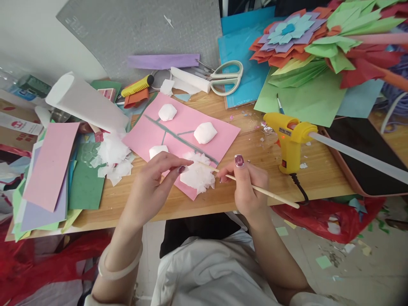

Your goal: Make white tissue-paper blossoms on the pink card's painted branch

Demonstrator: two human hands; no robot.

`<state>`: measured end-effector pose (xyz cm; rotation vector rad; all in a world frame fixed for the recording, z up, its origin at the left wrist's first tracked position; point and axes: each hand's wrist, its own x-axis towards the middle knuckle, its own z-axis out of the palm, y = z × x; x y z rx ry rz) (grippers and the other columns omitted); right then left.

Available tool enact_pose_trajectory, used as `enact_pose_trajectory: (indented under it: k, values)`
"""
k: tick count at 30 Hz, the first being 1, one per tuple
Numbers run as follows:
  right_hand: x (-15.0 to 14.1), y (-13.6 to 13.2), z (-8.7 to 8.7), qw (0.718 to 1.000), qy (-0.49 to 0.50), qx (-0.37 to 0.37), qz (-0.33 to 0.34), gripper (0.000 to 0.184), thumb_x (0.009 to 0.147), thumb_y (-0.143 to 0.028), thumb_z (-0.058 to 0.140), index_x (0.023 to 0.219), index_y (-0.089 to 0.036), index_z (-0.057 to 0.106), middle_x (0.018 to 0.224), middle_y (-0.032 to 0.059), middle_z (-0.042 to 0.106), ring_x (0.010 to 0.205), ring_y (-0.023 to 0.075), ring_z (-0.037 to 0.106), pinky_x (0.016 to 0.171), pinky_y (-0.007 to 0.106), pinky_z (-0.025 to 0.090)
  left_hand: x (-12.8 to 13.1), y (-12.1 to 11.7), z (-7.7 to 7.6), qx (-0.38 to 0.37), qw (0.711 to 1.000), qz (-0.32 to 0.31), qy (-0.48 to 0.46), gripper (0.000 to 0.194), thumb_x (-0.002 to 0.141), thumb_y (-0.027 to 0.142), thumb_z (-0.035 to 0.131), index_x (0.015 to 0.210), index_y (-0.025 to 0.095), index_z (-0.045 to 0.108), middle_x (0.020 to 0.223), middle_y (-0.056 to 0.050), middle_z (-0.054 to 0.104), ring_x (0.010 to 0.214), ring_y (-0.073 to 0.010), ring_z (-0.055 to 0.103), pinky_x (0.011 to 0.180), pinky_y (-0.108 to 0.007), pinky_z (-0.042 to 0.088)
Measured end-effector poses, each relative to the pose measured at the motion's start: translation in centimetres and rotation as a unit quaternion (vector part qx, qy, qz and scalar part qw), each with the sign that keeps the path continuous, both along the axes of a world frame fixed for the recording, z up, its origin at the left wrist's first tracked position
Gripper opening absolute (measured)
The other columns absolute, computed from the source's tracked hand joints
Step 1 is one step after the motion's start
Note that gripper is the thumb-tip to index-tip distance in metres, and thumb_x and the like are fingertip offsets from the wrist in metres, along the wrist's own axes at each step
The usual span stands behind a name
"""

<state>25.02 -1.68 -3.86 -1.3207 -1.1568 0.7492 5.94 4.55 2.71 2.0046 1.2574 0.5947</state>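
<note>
A: Left to right, quick. Far left?

B: Stack of coloured paper sheets (47, 170) hanging off the wooden table (318, 170), flat and matte. Beside it a loose heap of white tissue squares (111, 159), thin and crinkly.

A: Left hand?

B: Left hand (153, 178) curled, thumb and forefinger pinched on the edge of the tissue tuft (198, 175), which sits on the near corner of the pink card (178, 127).

A: The card?

B: Smooth pink sheet with a grey painted branch and three rounded white tissue puffs (205, 132) stuck along it.

A: Right hand?

B: Right hand (247, 187) closed in a pencil grip round the wooden stick (261, 191), thin and straight, its tip buried in the tuft.

A: Tip for doing it well?

B: My read: keep the pinch light so the tissue doesn't tear, and press with the stick tip only, at the tuft's centre.

A: Further right?

B: Yellow glue gun (291, 138), hard plastic, standing on the table; scissors (228, 76) behind; folded paper flowers (318, 38) top right.
</note>
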Motion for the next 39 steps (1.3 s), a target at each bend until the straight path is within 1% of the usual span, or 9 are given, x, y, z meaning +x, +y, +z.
enact_pose_trajectory:
  k: [3,7,9,16,21,24,28,31,39]
  values:
    - [-0.1,-0.3,0.0,1.000,0.008,0.010,-0.026,0.048,0.103,-0.037,0.038,0.070,-0.021,0.070,0.061,-0.0005,0.065,0.060,0.0127,0.063,0.062,0.029,0.049,1.0,0.9,0.5,-0.009,1.000,-0.005,0.016,0.018,0.088,0.028,0.067,0.104,0.025,0.072,0.092,-0.002,0.074,0.088,-0.0182,0.067,0.082,-0.030,0.050]
    - [-0.5,-1.1,-0.9,0.977,0.080,0.096,-0.172,0.055,0.101,-0.039,0.040,0.053,-0.023,0.062,0.043,-0.0016,0.053,0.043,0.0129,0.051,0.049,0.032,0.040,1.9,2.3,0.8,-0.025,0.996,-0.038,0.071,0.033,0.081,0.028,0.072,0.113,0.026,0.065,0.083,0.001,0.076,0.091,-0.0215,0.070,0.091,-0.035,0.050]
    - [-0.7,-1.4,-1.4,0.963,0.114,0.126,-0.210,0.058,0.099,-0.039,0.040,0.046,-0.024,0.057,0.038,-0.0017,0.047,0.036,0.0126,0.044,0.044,0.032,0.034,2.3,3.0,0.8,-0.036,0.992,-0.076,0.091,0.038,0.080,0.028,0.071,0.117,0.026,0.062,0.082,0.001,0.077,0.096,-0.0236,0.071,0.095,-0.038,0.049]
    - [-1.0,-1.5,-1.3,0.972,0.052,0.157,-0.168,0.050,0.096,-0.024,0.042,0.050,-0.022,0.060,0.039,-0.0020,0.050,0.038,0.0110,0.046,0.044,0.030,0.033,3.8,4.5,0.8,-0.048,0.978,-0.149,0.135,0.046,0.075,0.019,0.065,0.120,0.026,0.060,0.081,0.004,0.077,0.097,-0.0258,0.071,0.091,-0.037,0.048]
    - [-0.8,-1.6,-1.7,0.983,0.027,0.120,-0.136,0.052,0.100,-0.031,0.040,0.054,-0.023,0.063,0.041,-0.0017,0.052,0.042,0.0127,0.049,0.048,0.032,0.035,4.4,4.9,0.8,-0.018,0.969,-0.187,0.159,0.044,0.075,0.018,0.062,0.118,0.025,0.060,0.082,0.003,0.077,0.109,-0.0284,0.067,0.104,-0.042,0.038]
    - [-0.7,-1.6,-1.9,0.986,0.009,0.108,-0.124,0.052,0.100,-0.034,0.040,0.056,-0.024,0.065,0.043,-0.0010,0.053,0.044,0.0137,0.050,0.050,0.033,0.035,4.6,5.1,1.0,-0.012,0.961,-0.201,0.188,0.041,0.076,0.018,0.059,0.116,0.025,0.059,0.083,0.002,0.077,0.104,-0.0284,0.068,0.109,-0.047,0.031]
    - [-0.7,-1.5,-1.7,0.985,0.017,0.119,-0.124,0.051,0.101,-0.034,0.041,0.058,-0.025,0.067,0.044,-0.0016,0.054,0.043,0.0130,0.050,0.049,0.033,0.034,4.9,5.3,1.2,-0.015,0.958,-0.206,0.200,0.035,0.074,0.016,0.056,0.107,0.025,0.061,0.080,0.002,0.076,0.096,-0.0280,0.068,0.108,-0.046,0.028]
    - [-0.5,-1.5,-1.2,0.992,0.008,0.086,-0.097,0.054,0.101,-0.037,0.039,0.057,-0.025,0.067,0.046,-0.0003,0.056,0.045,0.0139,0.052,0.050,0.034,0.036,5.2,5.4,1.3,-0.025,0.965,-0.197,0.170,0.031,0.070,0.013,0.058,0.098,0.025,0.064,0.074,0.003,0.074,0.092,-0.0277,0.068,0.107,-0.045,0.027]
    - [-0.4,-1.6,-1.1,0.992,-0.005,0.080,-0.099,0.054,0.102,-0.037,0.038,0.058,-0.024,0.065,0.046,-0.0014,0.056,0.045,0.0128,0.052,0.051,0.034,0.037,5.5,5.6,1.0,-0.023,0.957,-0.221,0.185,0.034,0.068,0.012,0.059,0.100,0.025,0.060,0.068,0.005,0.073,0.094,-0.0283,0.066,0.109,-0.048,0.024]
